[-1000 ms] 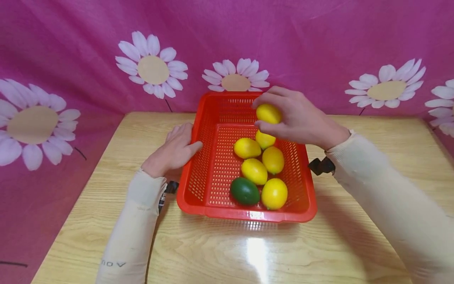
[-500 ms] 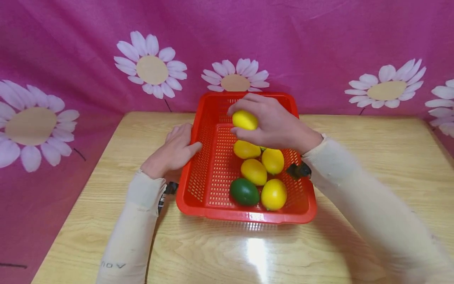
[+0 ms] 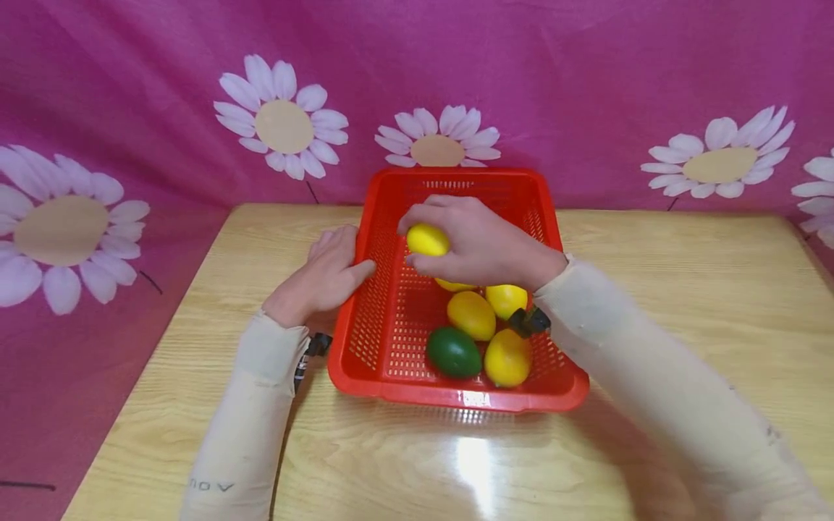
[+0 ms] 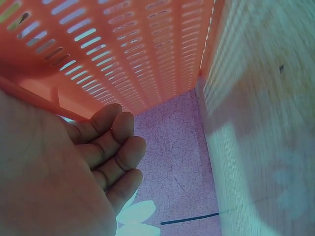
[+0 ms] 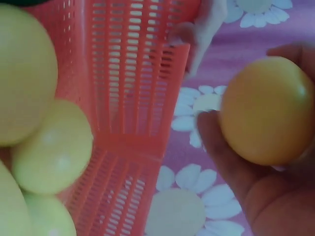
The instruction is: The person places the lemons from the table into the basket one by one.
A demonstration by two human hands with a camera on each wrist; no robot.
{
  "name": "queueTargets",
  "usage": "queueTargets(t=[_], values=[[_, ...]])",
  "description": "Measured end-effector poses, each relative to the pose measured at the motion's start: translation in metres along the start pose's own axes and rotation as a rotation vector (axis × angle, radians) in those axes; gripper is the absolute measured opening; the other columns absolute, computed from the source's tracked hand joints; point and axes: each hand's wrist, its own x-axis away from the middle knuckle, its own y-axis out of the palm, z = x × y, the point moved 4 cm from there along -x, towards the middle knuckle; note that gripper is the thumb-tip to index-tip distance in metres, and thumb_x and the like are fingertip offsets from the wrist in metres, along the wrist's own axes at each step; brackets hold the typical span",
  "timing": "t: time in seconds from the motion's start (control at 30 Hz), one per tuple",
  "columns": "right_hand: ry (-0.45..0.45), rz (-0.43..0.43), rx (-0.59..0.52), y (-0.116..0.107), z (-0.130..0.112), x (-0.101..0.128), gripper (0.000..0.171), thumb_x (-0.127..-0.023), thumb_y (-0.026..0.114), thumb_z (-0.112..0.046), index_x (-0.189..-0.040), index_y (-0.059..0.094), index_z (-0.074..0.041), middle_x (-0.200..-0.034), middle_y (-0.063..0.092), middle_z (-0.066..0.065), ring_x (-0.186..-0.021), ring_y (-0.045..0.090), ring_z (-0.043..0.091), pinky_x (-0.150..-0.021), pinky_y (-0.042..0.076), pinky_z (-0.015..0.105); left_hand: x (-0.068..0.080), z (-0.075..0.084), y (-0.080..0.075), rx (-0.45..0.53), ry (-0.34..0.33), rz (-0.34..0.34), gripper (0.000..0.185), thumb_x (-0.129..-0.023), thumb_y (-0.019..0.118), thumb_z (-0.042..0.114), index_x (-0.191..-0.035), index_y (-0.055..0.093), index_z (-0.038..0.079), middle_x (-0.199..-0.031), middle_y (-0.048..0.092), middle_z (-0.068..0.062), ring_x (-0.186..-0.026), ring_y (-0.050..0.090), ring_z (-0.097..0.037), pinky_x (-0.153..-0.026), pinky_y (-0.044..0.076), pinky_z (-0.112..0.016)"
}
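A red slotted basket (image 3: pixel 559 376) stands on the wooden table and holds several yellow lemons (image 3: pixel 470 315) and one green lime (image 3: pixel 453 352). My right hand (image 3: pixel 478 242) grips a yellow lemon (image 3: pixel 426 239) above the basket's left middle; in the right wrist view that lemon (image 5: pixel 266 110) sits against my curled fingers (image 5: pixel 216 147), with other lemons (image 5: pixel 51 147) below. My left hand (image 3: pixel 323 278) rests against the basket's left wall, its thumb on the rim. In the left wrist view the fingers (image 4: pixel 115 152) lie relaxed beside the basket wall (image 4: pixel 133 54).
The wooden table (image 3: pixel 684 289) stretches right and in front of the basket. A pink cloth with white daisies (image 3: pixel 280 123) hangs behind and drapes down on the left. Small black wrist cameras (image 3: pixel 529 321) sit on both sleeves.
My right hand has carried the lemon leftward and lower, from over the basket's far right part to its left middle. The left hand has stayed on the basket's side.
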Motion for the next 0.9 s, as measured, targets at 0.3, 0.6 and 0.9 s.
queueTargets(t=[0.3,0.6,0.9], values=[[0.041,-0.183,0.006,0.021,-0.007,-0.006,0.044,-0.089,0.071,-0.038,-0.130,0.064,-0.024,-0.116,0.067,-0.004,-0.093,0.060,0.015,-0.076,0.054,0.030,0.003,0.000,0.002,0.016,0.003,-0.024,0.044,-0.098,0.051,0.027,-0.139,0.046,0.011,-0.129,0.054,-0.007,-0.122,0.040,-0.025,-0.102,0.035,-0.047],[0.066,-0.286,-0.001,0.041,-0.013,-0.012,0.043,-0.088,0.073,-0.038,-0.126,0.065,-0.020,-0.094,0.068,-0.006,-0.080,0.062,0.014,-0.069,0.054,0.029,0.003,-0.002,0.004,0.006,0.016,-0.011,0.044,-0.097,0.052,0.029,-0.138,0.047,0.013,-0.129,0.054,-0.005,-0.118,0.041,-0.023,-0.101,0.035,-0.045],[0.043,-0.321,0.028,0.052,-0.010,-0.013,0.047,-0.088,0.073,-0.040,-0.130,0.065,-0.020,-0.102,0.067,-0.005,-0.083,0.062,0.013,-0.071,0.054,0.027,0.002,-0.001,0.002,-0.011,-0.009,-0.001,0.049,-0.097,0.053,0.032,-0.142,0.046,0.013,-0.129,0.054,-0.004,-0.115,0.041,-0.022,-0.097,0.037,-0.043]])
